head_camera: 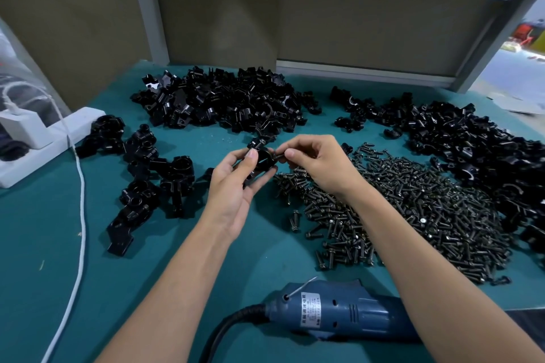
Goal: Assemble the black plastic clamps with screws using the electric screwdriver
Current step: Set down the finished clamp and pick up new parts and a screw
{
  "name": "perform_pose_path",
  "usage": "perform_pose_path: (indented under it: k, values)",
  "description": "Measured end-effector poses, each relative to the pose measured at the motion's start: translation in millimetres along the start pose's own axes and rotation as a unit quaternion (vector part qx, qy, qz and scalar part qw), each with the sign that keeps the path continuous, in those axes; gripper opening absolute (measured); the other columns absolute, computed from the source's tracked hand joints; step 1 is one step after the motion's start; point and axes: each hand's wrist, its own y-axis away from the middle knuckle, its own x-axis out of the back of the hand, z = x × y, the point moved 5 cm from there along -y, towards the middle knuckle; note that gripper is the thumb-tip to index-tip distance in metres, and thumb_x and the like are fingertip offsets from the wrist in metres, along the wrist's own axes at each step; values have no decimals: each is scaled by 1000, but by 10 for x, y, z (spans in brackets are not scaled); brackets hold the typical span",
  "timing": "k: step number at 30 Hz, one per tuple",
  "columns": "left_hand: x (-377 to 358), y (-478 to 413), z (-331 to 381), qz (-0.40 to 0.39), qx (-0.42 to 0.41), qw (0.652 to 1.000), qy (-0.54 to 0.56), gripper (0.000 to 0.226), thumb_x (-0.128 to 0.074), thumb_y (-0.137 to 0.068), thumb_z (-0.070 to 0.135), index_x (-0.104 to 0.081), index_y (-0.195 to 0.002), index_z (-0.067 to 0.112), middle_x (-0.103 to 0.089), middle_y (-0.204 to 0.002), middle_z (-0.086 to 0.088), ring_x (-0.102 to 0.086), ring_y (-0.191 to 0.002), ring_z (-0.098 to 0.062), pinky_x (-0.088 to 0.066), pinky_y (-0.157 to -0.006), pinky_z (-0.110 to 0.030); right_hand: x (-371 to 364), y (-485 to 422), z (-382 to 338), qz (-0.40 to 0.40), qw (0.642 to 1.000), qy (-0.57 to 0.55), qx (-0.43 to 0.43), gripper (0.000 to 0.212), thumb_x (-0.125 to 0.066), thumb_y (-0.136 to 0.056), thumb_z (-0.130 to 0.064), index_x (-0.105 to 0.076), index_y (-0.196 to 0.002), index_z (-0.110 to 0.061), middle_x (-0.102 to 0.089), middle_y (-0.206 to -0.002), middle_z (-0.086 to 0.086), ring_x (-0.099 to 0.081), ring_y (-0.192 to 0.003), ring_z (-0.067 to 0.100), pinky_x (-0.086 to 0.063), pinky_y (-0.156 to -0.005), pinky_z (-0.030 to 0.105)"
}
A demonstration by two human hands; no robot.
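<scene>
My left hand (236, 183) holds a black plastic clamp (262, 159) above the green table, thumb on top and fingers curled under it. My right hand (315, 162) pinches a dark screw (278, 156) against the clamp's right side. A broad heap of loose screws (407, 209) lies to the right of my hands. The blue electric screwdriver (339, 312) lies on its side at the near edge, under my right forearm, untouched.
Piles of loose black clamp parts lie at the back (218, 100) and far right (477, 144). Several assembled clamps (147, 174) sit to the left. A white power strip (38, 141) and its white cord (79, 230) run along the left. Cardboard panels stand behind.
</scene>
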Motion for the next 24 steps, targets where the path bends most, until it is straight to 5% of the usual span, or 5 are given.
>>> perform_pose_path:
  k: [5,13,24]
  values:
    - [3,0,-1,-6,9,1000,7,19,-54,-98,10,-57,-112,-3,-61,-126,-26,-60,-122,-33,-58,-89,-37,-5,1,9,-18,999,-23,-19,25,-60,-95,-6,-72,-88,-28,-72,-80,-2,-65,-75,3,-56,-79,24]
    - [-30,23,-32,-19,23,1000,7,15,-53,-98,10,-59,-105,-2,-62,-124,-25,-63,-118,-31,-59,-84,-33,4,-1,31,-11,1000,15,-23,15,-61,-96,-18,-72,-85,-21,-70,-74,0,-64,-74,18,-55,-83,45]
    - [2,10,19,-9,24,994,103,25,-51,-98,10,-52,-118,-5,-73,-102,-18,-71,-101,-31,-60,-78,-32,159,22,-85,97,993,35,52,13,-61,-95,-10,-70,-90,-17,-71,-81,6,-64,-74,28,-53,-67,40]
